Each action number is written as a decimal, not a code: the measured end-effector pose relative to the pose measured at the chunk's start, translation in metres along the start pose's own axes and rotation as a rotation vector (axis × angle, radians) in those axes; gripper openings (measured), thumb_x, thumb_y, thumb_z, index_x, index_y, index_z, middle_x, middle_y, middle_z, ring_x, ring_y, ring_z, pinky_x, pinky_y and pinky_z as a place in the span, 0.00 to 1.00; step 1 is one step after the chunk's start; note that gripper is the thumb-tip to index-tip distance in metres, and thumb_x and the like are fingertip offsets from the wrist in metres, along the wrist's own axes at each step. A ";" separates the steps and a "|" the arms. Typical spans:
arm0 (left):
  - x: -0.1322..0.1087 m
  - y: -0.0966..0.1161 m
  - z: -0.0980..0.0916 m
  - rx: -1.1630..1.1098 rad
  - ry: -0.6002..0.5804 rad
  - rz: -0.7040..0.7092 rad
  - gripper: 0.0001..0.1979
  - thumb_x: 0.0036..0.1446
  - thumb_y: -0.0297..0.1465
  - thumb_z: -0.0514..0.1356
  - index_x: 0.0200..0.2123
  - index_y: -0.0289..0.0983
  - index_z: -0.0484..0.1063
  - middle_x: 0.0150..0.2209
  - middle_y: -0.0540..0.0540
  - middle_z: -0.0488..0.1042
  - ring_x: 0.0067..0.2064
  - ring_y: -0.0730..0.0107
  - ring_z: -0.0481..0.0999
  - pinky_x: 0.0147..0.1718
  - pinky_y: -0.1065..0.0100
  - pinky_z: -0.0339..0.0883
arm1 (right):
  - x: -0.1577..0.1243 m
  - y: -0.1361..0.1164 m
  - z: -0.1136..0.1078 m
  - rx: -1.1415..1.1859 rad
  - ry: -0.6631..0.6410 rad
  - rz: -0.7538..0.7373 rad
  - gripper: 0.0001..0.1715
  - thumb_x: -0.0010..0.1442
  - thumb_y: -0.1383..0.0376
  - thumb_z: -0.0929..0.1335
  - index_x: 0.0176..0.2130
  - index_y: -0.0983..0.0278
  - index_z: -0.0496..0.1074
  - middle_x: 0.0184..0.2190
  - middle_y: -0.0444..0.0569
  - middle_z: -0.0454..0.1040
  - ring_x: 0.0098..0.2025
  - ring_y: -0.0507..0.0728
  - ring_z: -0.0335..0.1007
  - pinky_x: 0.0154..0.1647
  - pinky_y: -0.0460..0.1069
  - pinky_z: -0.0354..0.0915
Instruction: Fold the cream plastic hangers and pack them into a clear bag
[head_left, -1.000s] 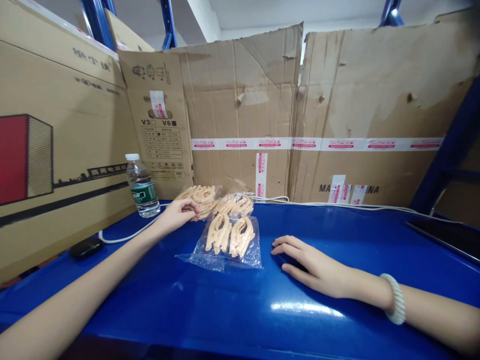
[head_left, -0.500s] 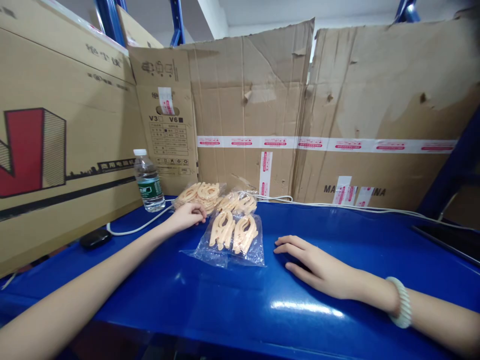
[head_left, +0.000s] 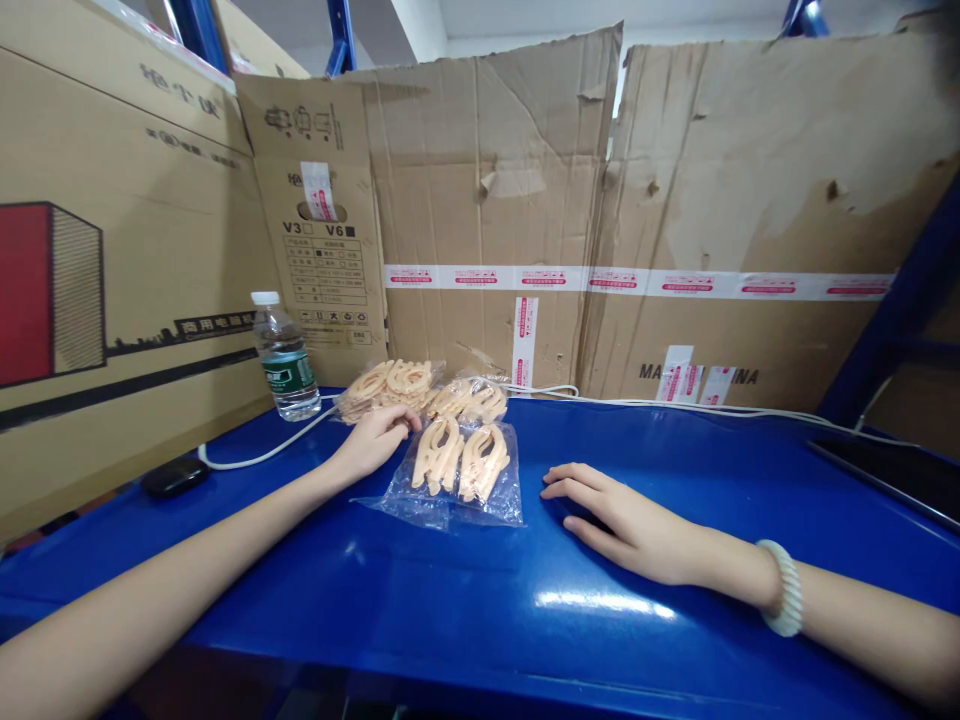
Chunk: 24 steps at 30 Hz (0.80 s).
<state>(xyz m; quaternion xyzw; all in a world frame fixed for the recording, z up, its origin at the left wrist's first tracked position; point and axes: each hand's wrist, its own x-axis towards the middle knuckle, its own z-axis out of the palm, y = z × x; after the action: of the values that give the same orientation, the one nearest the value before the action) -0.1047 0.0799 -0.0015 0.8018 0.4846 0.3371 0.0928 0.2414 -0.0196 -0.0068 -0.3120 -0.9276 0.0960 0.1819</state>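
Observation:
A clear plastic bag [head_left: 459, 464] with beige folded pieces lies flat on the blue table [head_left: 420, 600]. Behind it are two more bags of such pieces, one at the left [head_left: 394, 385] and one at the right [head_left: 472, 398]. My left hand [head_left: 375, 440] is beside the front bag's upper left corner, just in front of the left rear bag; its fingers are curled, and what they hold, if anything, is hidden. To the right of the front bag, my right hand [head_left: 622, 520] rests palm down on the table, fingers apart, holding nothing. A pale bracelet [head_left: 784, 588] circles the right wrist.
A water bottle [head_left: 286, 360] stands at the back left, near a white cable [head_left: 247, 465] and a small black object [head_left: 175, 477]. Cardboard [head_left: 487, 220] walls the back and left sides. A dark flat device [head_left: 885, 475] lies at the far right.
The camera view has shifted slightly. My left hand has moved a little to the right, toward the front bag. My right hand stays resting on the table.

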 end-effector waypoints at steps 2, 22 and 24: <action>-0.002 0.002 0.001 0.011 -0.006 0.043 0.10 0.48 0.29 0.49 0.30 0.37 0.70 0.28 0.49 0.72 0.32 0.64 0.70 0.36 0.66 0.64 | 0.000 -0.001 0.000 -0.002 -0.004 0.003 0.18 0.68 0.63 0.58 0.55 0.62 0.63 0.55 0.55 0.63 0.56 0.59 0.61 0.59 0.56 0.61; -0.021 0.026 0.006 0.193 -0.436 0.441 0.26 0.64 0.42 0.52 0.64 0.51 0.52 0.67 0.46 0.50 0.66 0.50 0.51 0.62 0.47 0.45 | 0.068 0.000 -0.001 -0.053 -0.005 -0.220 0.23 0.68 0.67 0.57 0.60 0.69 0.59 0.59 0.59 0.62 0.63 0.57 0.55 0.64 0.55 0.54; -0.023 0.030 0.010 0.189 -0.452 0.421 0.27 0.65 0.42 0.51 0.65 0.50 0.51 0.68 0.45 0.48 0.67 0.50 0.48 0.63 0.46 0.44 | 0.067 0.002 0.001 -0.066 -0.004 -0.221 0.21 0.69 0.66 0.56 0.58 0.69 0.61 0.58 0.58 0.64 0.61 0.57 0.58 0.63 0.55 0.56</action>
<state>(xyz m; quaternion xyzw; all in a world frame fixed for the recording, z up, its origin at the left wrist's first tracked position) -0.0841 0.0466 -0.0051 0.9441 0.3045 0.1158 0.0513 0.1926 0.0234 0.0105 -0.2133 -0.9593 0.0455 0.1793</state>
